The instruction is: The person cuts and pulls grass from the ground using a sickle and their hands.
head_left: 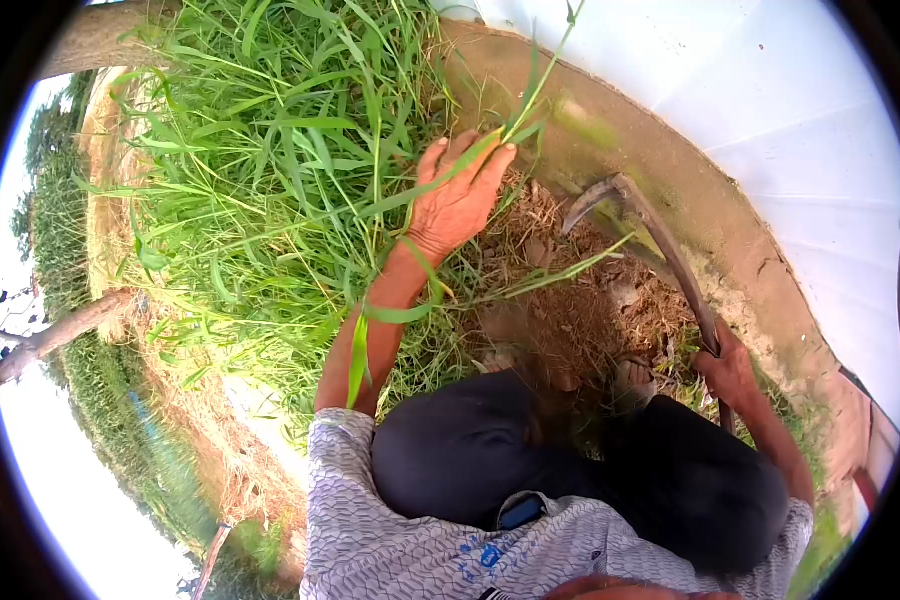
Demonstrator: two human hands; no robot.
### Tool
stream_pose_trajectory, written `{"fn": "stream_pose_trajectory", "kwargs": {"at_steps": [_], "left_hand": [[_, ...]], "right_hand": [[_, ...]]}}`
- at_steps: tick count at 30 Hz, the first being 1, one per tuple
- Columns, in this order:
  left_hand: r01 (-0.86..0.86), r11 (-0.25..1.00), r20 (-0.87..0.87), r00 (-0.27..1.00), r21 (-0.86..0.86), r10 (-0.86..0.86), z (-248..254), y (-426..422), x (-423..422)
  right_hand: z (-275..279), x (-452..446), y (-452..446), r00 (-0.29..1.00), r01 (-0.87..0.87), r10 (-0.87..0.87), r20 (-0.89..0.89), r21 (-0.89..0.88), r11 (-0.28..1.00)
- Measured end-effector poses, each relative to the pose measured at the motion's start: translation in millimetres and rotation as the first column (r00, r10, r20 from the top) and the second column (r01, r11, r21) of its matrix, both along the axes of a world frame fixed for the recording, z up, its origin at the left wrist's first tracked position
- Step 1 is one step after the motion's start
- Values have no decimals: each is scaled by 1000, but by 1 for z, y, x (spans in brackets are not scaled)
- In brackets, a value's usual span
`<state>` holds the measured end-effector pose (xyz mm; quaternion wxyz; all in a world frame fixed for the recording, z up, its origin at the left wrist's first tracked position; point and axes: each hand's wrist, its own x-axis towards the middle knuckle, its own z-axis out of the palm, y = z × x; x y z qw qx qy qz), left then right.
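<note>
My right hand (730, 372) is closed around the handle of a sickle (670, 245), low on the right. Its curved blade points up and left over the bare soil, apart from the grass. My left hand (455, 200) reaches forward to the right edge of a thick clump of tall green grass (270, 170). The fingers of that hand look stretched and spread, with the back of the hand facing me. A yellow-green leaf lies across them, and a long stalk rises by the fingertips. Whether the fingers touch the stalk is unclear.
Brown soil with dry stalks (560, 290) lies before my bent knees (460, 440). An earthen ledge (670, 130) runs along a white wall (800, 120) to the right. A tree trunk (70, 335) and dry straw (240, 470) are at the left.
</note>
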<state>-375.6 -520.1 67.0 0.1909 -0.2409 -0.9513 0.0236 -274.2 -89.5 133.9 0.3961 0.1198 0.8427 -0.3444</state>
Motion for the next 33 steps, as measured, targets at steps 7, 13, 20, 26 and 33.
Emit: {"fn": "stream_pose_trajectory", "kwargs": {"at_steps": [7, 13, 20, 26, 33], "left_hand": [[-82, 949, 391, 898, -304, 203, -80, -79, -48], [-243, 807, 449, 728, -538, 518, -80, -95, -55], [-101, 683, 379, 768, -724, 516, -75, -79, -95], [-111, 603, 281, 809, -790, 517, -82, -97, -89], [-94, 738, 592, 533, -668, 604, -73, -92, -86]], "right_hand": [[20, 12, 0, 992, 67, -67, 103, 10, 998], [8, 23, 12, 829, 447, -346, 440, -147, 883], [16, 22, 10, 969, 177, -176, 175, 11, 984], [8, 34, 20, 965, 177, -183, 186, 49, 983], [2, 42, 29, 994, 111, -111, 7, -15, 994]]}}
